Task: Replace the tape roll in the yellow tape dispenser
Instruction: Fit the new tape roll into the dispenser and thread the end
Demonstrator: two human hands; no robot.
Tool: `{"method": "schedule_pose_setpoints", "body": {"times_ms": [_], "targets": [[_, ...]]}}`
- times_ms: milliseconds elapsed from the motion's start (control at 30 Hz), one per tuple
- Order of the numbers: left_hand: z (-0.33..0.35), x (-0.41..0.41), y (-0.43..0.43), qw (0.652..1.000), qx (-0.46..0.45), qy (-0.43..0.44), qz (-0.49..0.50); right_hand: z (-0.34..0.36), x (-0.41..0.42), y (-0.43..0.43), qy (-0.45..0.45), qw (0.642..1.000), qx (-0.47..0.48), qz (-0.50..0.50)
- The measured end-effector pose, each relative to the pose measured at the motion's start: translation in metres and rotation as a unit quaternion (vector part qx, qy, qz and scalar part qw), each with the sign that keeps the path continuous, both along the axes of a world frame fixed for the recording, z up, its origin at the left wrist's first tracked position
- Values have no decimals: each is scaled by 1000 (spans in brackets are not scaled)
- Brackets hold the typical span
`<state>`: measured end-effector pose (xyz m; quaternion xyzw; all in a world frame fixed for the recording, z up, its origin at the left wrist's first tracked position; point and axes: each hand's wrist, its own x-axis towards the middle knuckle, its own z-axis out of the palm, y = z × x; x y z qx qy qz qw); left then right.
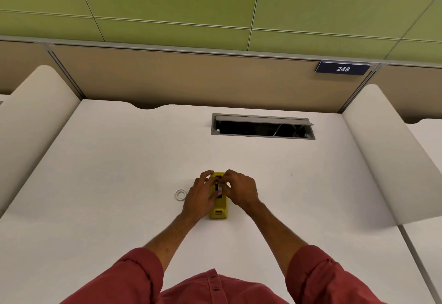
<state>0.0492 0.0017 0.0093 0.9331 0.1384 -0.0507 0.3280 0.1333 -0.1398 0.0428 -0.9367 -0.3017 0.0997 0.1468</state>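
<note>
A yellow tape dispenser (218,210) sits in the middle of the white worktop (119,160), long way pointing at the person. Both hands are on top of it. The left hand (199,197) is on its left side and the right hand (239,190) on its right. Their fingers (210,175) curl in over the dark slot, pinching something small; what it is cannot be told. A small white tape roll (181,195) lies flat just left of the left hand. A blue sign (342,68) on the back wall reads "248".
</note>
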Motion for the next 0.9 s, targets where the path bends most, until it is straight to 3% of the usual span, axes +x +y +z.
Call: {"method": "schedule_pose_setpoints", "body": {"times_ms": [900], "targets": [[1, -1, 0, 1000, 11, 2, 0, 1, 2, 2, 45, 998, 34, -37]]}}
